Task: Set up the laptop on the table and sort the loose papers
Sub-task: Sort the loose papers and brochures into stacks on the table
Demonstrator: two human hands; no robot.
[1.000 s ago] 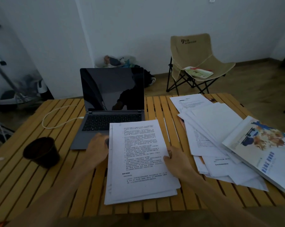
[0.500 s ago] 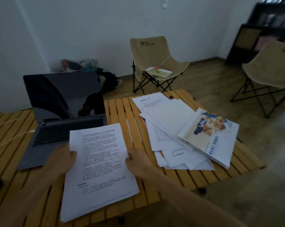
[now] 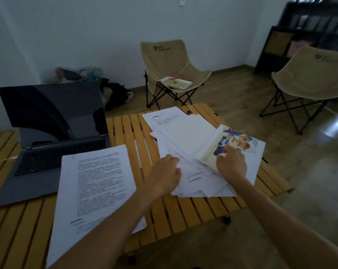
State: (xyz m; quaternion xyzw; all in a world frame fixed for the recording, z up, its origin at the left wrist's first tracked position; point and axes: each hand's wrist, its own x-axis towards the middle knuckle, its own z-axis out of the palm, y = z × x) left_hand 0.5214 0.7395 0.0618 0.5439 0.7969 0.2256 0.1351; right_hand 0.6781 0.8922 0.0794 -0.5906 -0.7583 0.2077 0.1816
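Note:
An open grey laptop (image 3: 53, 144) with a dark screen stands at the left of the slatted wooden table (image 3: 125, 133). In front of it lies a squared stack of printed sheets (image 3: 98, 183). To the right spreads a loose heap of white papers (image 3: 185, 136) with a colourful booklet (image 3: 240, 146) on top. My left hand (image 3: 167, 172) rests on the heap's near left edge, fingers loosely bent over the sheets. My right hand (image 3: 232, 164) lies on the booklet's near part, fingers touching its cover.
A white cable (image 3: 1, 162) runs to the laptop's left side. Behind the table stands a beige folding chair (image 3: 170, 68) with a tray on its seat; a second one (image 3: 310, 82) is at the right. Bags lie by the wall (image 3: 77, 74).
Both hands let go of the squared stack and moved right onto the loose heap and booklet. My view has turned to the right.

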